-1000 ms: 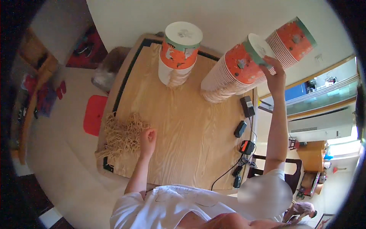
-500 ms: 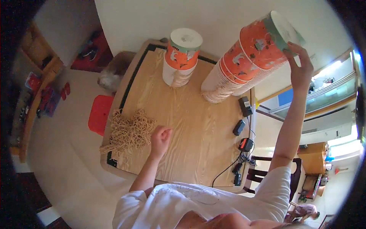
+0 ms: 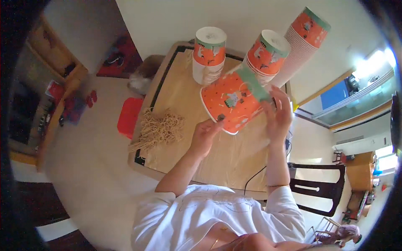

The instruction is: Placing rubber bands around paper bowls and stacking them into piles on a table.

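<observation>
An orange paper bucket point(image 3: 231, 102) with a green band and animal pictures is tilted in the air above the table, its white rim toward my left. My left hand point(image 3: 205, 136) pinches that rim at its lower edge. Around the green-banded end my right hand point(image 3: 278, 115) is closed, its fingers partly blurred. Behind the bucket, upside-down stacks of matching buckets stand on the table: a short left stack point(image 3: 209, 56), a middle stack point(image 3: 268, 54) and a tall right stack point(image 3: 307, 37). Left of my left hand lies a tangled heap of tan strings point(image 3: 161, 129).
The wooden table point(image 3: 222, 167) has a dark inlaid border and meets a wall at the back. A red stool point(image 3: 129, 117) is at its left side, a dark wooden chair point(image 3: 318, 188) at its right. A black cable point(image 3: 253, 178) crosses the right part. Another person point(image 3: 341, 234) is far off at lower right.
My right hand has brought a bucket off the middle stack, down and toward me. My left hand has risen from beside the strings and taken its rim.
</observation>
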A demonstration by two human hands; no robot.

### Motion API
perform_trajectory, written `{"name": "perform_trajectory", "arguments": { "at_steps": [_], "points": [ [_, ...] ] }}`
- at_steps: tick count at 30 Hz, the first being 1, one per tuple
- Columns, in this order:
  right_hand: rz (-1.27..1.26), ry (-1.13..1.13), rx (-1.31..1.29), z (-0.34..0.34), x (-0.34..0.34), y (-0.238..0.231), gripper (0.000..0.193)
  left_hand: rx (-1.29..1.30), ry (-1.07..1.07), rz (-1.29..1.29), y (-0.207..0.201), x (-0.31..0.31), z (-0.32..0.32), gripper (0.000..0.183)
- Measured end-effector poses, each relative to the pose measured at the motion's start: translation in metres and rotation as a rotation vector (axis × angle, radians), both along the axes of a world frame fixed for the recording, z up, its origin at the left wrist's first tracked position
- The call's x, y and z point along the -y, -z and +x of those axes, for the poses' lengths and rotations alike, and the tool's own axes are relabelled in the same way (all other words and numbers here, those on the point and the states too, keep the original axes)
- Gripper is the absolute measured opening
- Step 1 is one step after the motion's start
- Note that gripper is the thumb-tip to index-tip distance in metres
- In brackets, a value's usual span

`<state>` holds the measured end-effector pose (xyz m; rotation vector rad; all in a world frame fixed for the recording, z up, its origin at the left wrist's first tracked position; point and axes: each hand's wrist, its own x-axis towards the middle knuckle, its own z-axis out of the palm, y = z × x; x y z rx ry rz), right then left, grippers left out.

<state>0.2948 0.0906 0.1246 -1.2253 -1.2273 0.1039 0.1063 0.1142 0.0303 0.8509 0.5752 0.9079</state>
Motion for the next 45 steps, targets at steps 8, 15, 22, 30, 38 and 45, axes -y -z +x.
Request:
{"name": "perform_trajectory", "arguments": {
  "at_steps": [8,15,22,30,38,45],
  "points": [
    [-0.404,-0.349,-0.243,-0.086,0.077,0.122,0.031,0.266,-0.275,-0.268,0.002,0.036,-0.008,0.017],
    [-0.522,-0.624,-0.221,-0.095,0.069,0.141,0.020,-0.108,-0.387,-0.062,0.022,0.047,-0.033,0.019],
    [-0.632,-0.788,-0.339,-0.105,0.074,0.130,0.023,0.087,-0.349,-0.138,0.017,0.059,-0.041,0.017],
    [-0.355,-0.704,-0.398,-0.099,0.076,0.137,0.008,0.147,-0.461,-0.197,0.012,0.059,-0.041,0.014],
    [-0.499,-0.350,-0.172,-0.066,0.067,0.154,0.009,-0.012,-0.422,-0.228,0.011,0.074,-0.046,0.016],
    [-0.634,-0.703,0.015,-0.064,0.072,0.080,0.014,-0.131,-0.371,-0.144,0.033,0.078,-0.046,0.021]
  ]
}}
